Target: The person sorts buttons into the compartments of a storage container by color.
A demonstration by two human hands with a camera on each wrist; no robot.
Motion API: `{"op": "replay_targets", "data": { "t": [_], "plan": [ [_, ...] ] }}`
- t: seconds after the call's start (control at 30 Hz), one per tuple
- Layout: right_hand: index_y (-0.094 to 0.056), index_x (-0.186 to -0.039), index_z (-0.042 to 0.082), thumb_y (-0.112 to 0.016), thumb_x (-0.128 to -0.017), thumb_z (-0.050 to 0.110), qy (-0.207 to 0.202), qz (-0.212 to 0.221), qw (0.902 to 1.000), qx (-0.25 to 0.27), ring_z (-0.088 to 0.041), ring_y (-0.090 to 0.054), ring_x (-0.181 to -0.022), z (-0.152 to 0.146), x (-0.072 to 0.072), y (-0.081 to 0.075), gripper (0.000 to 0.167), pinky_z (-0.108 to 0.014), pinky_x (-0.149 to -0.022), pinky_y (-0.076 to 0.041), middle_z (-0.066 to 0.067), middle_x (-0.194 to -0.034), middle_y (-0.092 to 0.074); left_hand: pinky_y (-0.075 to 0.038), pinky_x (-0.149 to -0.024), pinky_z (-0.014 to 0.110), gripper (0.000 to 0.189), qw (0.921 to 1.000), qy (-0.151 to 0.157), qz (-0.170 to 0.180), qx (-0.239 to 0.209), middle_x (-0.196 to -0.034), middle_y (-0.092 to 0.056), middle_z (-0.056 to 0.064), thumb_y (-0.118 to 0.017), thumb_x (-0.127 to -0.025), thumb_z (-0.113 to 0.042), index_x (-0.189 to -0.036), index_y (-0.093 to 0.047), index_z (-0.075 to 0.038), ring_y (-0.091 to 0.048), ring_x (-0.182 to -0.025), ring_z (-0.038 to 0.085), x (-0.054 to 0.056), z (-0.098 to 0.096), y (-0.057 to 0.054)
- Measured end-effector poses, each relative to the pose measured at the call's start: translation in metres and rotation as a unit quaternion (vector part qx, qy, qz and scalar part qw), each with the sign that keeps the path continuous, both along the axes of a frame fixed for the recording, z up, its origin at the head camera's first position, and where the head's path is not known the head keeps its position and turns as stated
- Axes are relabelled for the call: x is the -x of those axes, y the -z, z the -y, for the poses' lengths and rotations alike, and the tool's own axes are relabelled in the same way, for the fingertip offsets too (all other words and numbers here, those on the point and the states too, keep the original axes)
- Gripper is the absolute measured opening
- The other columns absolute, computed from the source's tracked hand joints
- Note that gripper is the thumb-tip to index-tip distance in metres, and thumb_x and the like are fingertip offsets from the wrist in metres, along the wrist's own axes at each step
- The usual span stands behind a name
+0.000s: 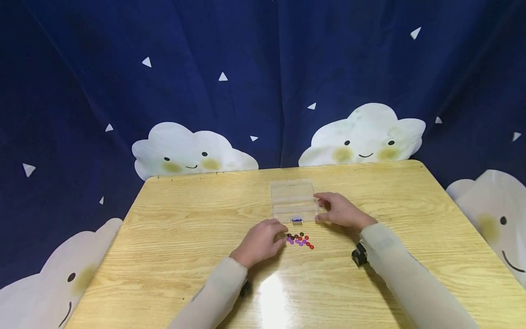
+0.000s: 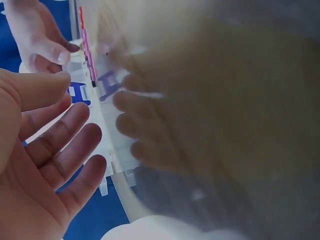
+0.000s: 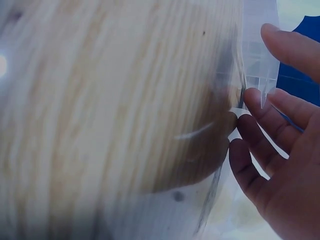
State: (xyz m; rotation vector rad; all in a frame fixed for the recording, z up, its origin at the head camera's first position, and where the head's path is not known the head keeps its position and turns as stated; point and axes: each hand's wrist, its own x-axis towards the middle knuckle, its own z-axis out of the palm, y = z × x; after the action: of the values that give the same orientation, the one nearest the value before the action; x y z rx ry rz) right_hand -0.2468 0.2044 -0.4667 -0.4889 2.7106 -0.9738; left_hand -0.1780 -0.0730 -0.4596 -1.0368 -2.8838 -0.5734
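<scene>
A clear plastic box (image 1: 292, 201) with a small blue clasp (image 1: 297, 221) lies opened out on the wooden table. Just in front of it is a loose cluster of small red, purple and dark round beads (image 1: 302, 241). To the left of the beads is my left hand (image 1: 263, 240), thumb and fingers apart and nothing between them; its palm shows in the left wrist view. My right hand (image 1: 339, 210) is at the box's right edge, fingers loosely bent and thumb spread. Whether its fingertips touch the plastic I cannot tell.
The light wooden table (image 1: 197, 205) reaches back to a dark blue curtain (image 1: 246, 68) printed with clouds and white triangles. Glare brightens the tabletop near its front. Dark wrist devices (image 1: 359, 255) sit below both sleeves.
</scene>
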Motion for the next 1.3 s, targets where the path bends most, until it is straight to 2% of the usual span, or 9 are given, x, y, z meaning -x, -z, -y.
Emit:
{"op": "replay_targets", "data": {
  "t": [0.13,0.37,0.73,0.97,1.17,1.3],
  "plan": [
    [-0.044,-0.146,-0.003,-0.08,-0.083,0.024,-0.003,-0.004,1.0,-0.002,-0.024,-0.055,-0.102,0.001,0.0,-0.001,0.078,-0.045,-0.097,-0.047,-0.011,-0.114,-0.063,-0.056,-0.086,0.026,0.02,0.9998,0.0,-0.002,0.019,-0.104,-0.072,-0.002,-0.068,-0.093,-0.021,-0.11,-0.075,-0.016,-0.067,-0.092,0.011,0.002,-0.001,0.0],
    [-0.043,-0.147,-0.003,-0.08,-0.083,0.026,-0.003,0.001,0.9999,-0.012,-0.026,-0.057,-0.108,0.001,0.002,0.0,0.079,-0.05,-0.101,-0.046,-0.015,-0.122,-0.063,-0.055,-0.079,0.022,0.016,0.9993,0.001,0.014,0.035,-0.099,-0.071,-0.005,-0.07,-0.092,-0.022,-0.105,-0.078,-0.019,-0.065,-0.088,0.008,0.005,-0.005,-0.002],
    [-0.043,-0.147,-0.001,-0.08,-0.083,0.025,-0.001,0.001,1.0,-0.006,-0.027,-0.058,-0.109,0.0,0.003,0.001,0.079,-0.049,-0.102,-0.047,-0.015,-0.122,-0.064,-0.054,-0.076,0.022,0.011,0.9984,0.008,0.013,0.055,-0.095,-0.072,-0.007,-0.071,-0.091,-0.021,-0.098,-0.08,-0.022,-0.065,-0.087,0.009,0.011,-0.014,-0.002],
    [-0.043,-0.147,-0.002,-0.08,-0.083,0.026,-0.007,-0.001,1.0,-0.005,-0.024,-0.056,-0.102,0.0,0.004,0.002,0.079,-0.044,-0.093,-0.048,-0.014,-0.117,-0.064,-0.055,-0.08,0.023,0.009,0.9978,0.006,0.009,0.065,-0.094,-0.072,-0.007,-0.071,-0.091,-0.022,-0.094,-0.08,-0.022,-0.065,-0.09,0.011,0.011,-0.016,-0.002],
    [-0.044,-0.146,-0.003,-0.081,-0.083,0.025,-0.007,-0.002,1.0,-0.005,-0.025,-0.056,-0.104,-0.001,0.004,0.001,0.079,-0.046,-0.096,-0.047,-0.015,-0.118,-0.064,-0.056,-0.078,0.024,0.011,0.9977,-0.003,0.019,0.064,-0.097,-0.074,-0.005,-0.07,-0.091,-0.02,-0.099,-0.077,-0.019,-0.067,-0.089,0.011,0.014,-0.017,-0.002],
    [-0.044,-0.146,-0.002,-0.08,-0.083,0.024,-0.005,0.002,1.0,-0.003,-0.025,-0.055,-0.103,-0.001,0.003,0.0,0.077,-0.046,-0.096,-0.047,-0.015,-0.117,-0.063,-0.056,-0.081,0.026,0.014,0.9975,-0.001,0.017,0.068,-0.099,-0.074,-0.004,-0.068,-0.092,-0.018,-0.103,-0.077,-0.019,-0.067,-0.091,0.012,0.016,-0.018,-0.002]
  ]
}}
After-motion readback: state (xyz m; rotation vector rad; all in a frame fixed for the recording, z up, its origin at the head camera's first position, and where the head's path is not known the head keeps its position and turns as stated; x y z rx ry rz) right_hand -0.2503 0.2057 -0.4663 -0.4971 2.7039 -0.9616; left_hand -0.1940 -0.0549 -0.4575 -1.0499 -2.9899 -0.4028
